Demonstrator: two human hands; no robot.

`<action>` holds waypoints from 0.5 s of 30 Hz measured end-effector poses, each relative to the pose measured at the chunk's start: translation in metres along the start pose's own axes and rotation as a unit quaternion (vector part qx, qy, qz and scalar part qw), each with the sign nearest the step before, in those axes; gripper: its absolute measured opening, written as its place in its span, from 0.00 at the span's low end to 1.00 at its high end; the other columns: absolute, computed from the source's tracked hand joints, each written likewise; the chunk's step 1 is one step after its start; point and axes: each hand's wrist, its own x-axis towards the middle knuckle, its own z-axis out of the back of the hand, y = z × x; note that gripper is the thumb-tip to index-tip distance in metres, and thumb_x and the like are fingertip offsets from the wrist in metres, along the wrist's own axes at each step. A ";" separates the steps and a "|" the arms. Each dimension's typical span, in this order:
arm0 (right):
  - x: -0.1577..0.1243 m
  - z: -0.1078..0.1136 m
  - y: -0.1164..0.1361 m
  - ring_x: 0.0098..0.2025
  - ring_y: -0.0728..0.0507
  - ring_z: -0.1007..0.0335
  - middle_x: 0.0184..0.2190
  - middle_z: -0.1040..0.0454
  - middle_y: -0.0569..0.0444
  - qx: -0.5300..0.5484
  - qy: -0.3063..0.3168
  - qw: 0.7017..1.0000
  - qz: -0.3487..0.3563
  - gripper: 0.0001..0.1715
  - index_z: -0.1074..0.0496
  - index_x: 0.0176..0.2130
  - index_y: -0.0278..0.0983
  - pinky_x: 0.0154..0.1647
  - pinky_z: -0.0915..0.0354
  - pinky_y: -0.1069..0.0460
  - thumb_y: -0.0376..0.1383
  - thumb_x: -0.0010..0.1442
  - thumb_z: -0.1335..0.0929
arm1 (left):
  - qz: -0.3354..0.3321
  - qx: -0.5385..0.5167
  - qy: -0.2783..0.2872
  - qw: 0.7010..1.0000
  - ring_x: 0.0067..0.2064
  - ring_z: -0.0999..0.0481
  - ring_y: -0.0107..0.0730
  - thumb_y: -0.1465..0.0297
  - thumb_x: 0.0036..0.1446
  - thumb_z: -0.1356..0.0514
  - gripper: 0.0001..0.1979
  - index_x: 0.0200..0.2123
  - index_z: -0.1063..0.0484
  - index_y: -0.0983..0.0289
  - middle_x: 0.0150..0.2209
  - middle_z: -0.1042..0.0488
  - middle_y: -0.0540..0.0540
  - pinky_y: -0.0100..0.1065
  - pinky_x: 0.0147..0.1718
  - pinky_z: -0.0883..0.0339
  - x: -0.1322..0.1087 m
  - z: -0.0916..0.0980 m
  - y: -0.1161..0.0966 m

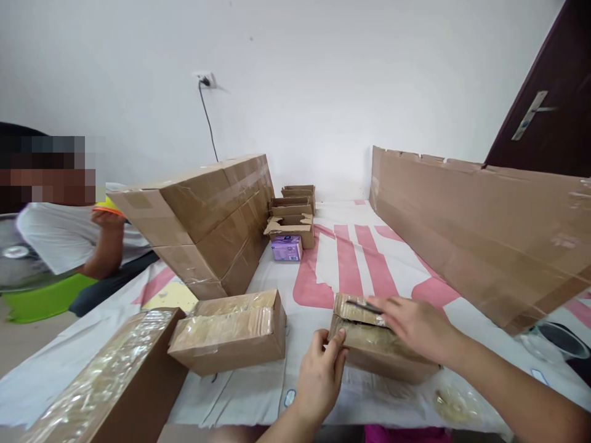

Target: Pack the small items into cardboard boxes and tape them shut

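Note:
A taped cardboard box lies in front of me, its top flap partly raised with a dark gap along the seam. My left hand grips the box's left corner between thumb and fingers. Over the top, my right hand is closed round a thin dark tool, which lies along the flap; its exact kind is hard to make out. The fingers of that hand partly hide the tool and the box's right side. A second taped box sits to the left, apart from my left hand.
A long taped box lies at the front left. Stacked cartons form a wall behind it; a cardboard panel stands right. Between them are open boxes and a purple pack. Another person sits left. Clear tape lies right.

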 end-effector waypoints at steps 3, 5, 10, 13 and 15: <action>0.016 0.002 0.028 0.34 0.44 0.24 0.39 0.22 0.53 -0.101 0.064 0.990 0.074 0.31 0.34 0.58 0.48 0.31 0.34 0.54 0.27 0.59 0.38 | -0.003 0.021 -0.012 1.000 0.36 0.24 0.35 0.70 0.65 0.48 0.15 0.52 0.30 0.60 0.40 0.31 0.58 0.34 0.33 0.26 -0.001 -0.001 -0.001; 0.019 0.001 0.031 0.34 0.43 0.24 0.38 0.22 0.50 -0.159 0.075 0.980 0.093 0.32 0.32 0.58 0.46 0.31 0.35 0.54 0.25 0.56 0.36 | -0.004 0.031 -0.014 0.999 0.36 0.24 0.34 0.69 0.65 0.49 0.14 0.52 0.30 0.60 0.40 0.31 0.57 0.33 0.33 0.26 -0.001 0.000 -0.001; -0.001 0.004 0.007 0.30 0.44 0.25 0.32 0.22 0.51 -0.209 0.080 0.970 0.099 0.30 0.29 0.55 0.44 0.27 0.38 0.54 0.25 0.55 0.36 | -0.007 0.044 -0.006 0.999 0.35 0.24 0.34 0.68 0.66 0.49 0.14 0.52 0.31 0.60 0.39 0.32 0.57 0.33 0.32 0.27 -0.001 0.001 -0.002; -0.025 0.011 -0.016 0.28 0.45 0.26 0.30 0.23 0.51 -0.204 0.070 0.975 0.061 0.28 0.26 0.51 0.44 0.27 0.39 0.53 0.23 0.55 0.37 | 0.000 0.045 -0.001 0.999 0.35 0.24 0.34 0.67 0.67 0.50 0.14 0.51 0.31 0.60 0.39 0.32 0.56 0.33 0.32 0.27 0.001 0.000 -0.004; -0.040 0.018 -0.030 0.28 0.44 0.27 0.28 0.23 0.50 -0.209 0.072 0.975 0.038 0.25 0.24 0.45 0.42 0.27 0.40 0.52 0.22 0.54 0.37 | 0.001 0.039 0.004 0.999 0.35 0.24 0.34 0.67 0.67 0.50 0.13 0.50 0.31 0.61 0.38 0.32 0.56 0.34 0.32 0.27 0.002 0.000 -0.004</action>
